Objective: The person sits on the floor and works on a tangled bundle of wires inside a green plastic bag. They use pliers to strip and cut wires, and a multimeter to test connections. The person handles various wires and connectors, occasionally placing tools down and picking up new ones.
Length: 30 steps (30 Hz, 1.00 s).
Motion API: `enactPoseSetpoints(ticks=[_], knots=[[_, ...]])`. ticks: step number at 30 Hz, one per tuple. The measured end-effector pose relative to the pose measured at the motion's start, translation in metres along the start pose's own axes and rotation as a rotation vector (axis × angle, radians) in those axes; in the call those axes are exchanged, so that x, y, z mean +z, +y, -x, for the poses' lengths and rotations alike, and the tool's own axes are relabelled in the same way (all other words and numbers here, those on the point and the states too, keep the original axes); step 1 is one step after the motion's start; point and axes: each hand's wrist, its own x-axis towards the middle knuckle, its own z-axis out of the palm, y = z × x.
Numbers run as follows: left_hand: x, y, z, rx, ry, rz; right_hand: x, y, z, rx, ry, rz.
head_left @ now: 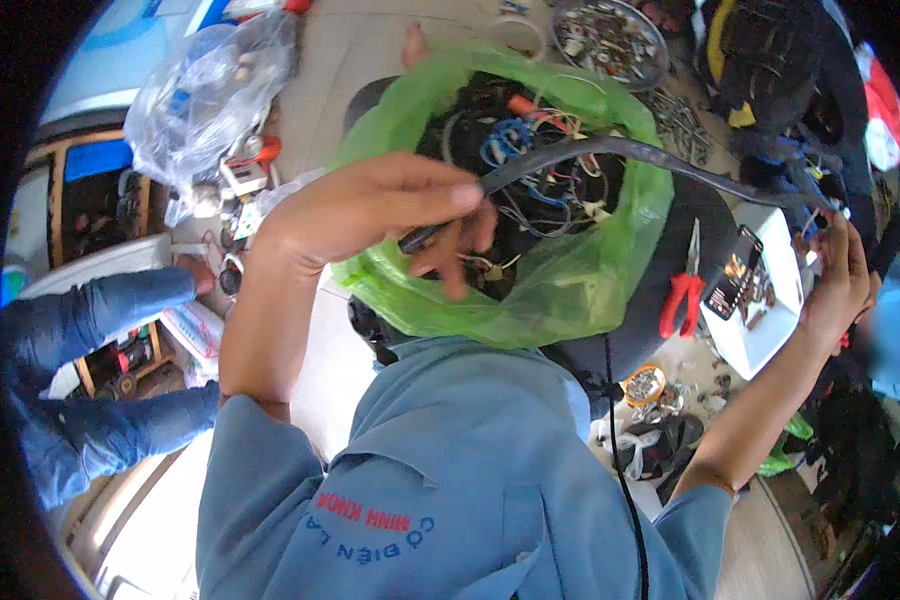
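Note:
A thick black cable (610,148) arches over a green plastic bag (390,300) from one of my hands to the other. My left hand (410,205) grips it above the bag's left side, the thumb pressed along it and some lower fingers hanging loose. Far to the right, my right hand (842,270) pinches the cable near its end, where a small pale tip shows. Inside the bag lie tangled blue wires (510,140), white wires and an orange-red piece (538,112). The bag's bottom is hidden.
Red-handled pliers (682,300) lie right of the bag, beside a white box (775,320) with a phone (735,275) in it. A basin of metal parts (610,45) stands at the back. Another person's jeans-clad legs (110,320) are at left, near a clear plastic bag (205,110).

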Motion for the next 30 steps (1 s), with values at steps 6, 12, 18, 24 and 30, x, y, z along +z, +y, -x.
enactPoseSetpoints(ticks=[6, 12, 18, 24, 30], knots=[[-0.011, 0.011, 0.011, -0.016, 0.054, 0.366, 0.011, 0.018, -0.017, 0.194, -0.062, -0.121], [0.005, 0.006, 0.024, 0.007, 0.182, 0.562, 0.065, 0.004, 0.01, 0.168, -0.427, 0.139], [0.004, -0.007, 0.04, 0.089, 0.148, 0.535, 0.085, 0.011, 0.02, 0.214, -0.459, 0.17], [0.009, -0.012, 0.046, 0.061, 0.205, 0.546, 0.098, 0.016, 0.033, 0.197, -0.527, 0.2], [0.006, -0.014, 0.051, 0.025, 0.306, 0.142, 0.068, 0.026, 0.033, 0.198, -0.432, 0.179]])
